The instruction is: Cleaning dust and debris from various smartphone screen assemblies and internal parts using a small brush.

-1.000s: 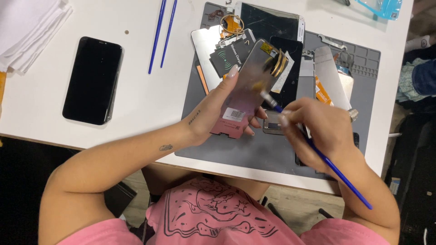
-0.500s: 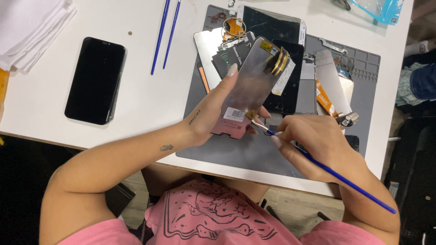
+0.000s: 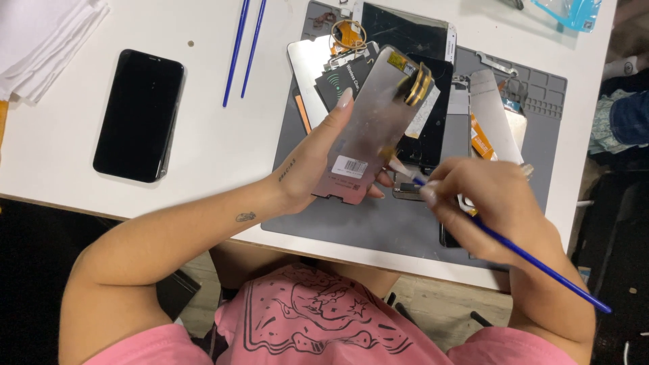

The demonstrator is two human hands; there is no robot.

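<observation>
Over the grey mat (image 3: 378, 230), the left hand (image 3: 318, 165) is gripping the silvery screen panel (image 3: 378, 122), while the right hand (image 3: 490, 206), pinching a blue brush (image 3: 541, 263), is now sweeping its tip (earlier higher up) at 4 o'clock.

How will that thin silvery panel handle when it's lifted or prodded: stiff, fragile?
The silvery panel, held in the left hand, stays flat, so it is probably stiff. It looks thin, so likely light and fragile at the edges. The ribbon cable folded at its top is probably floppy and easily snagged.
</observation>
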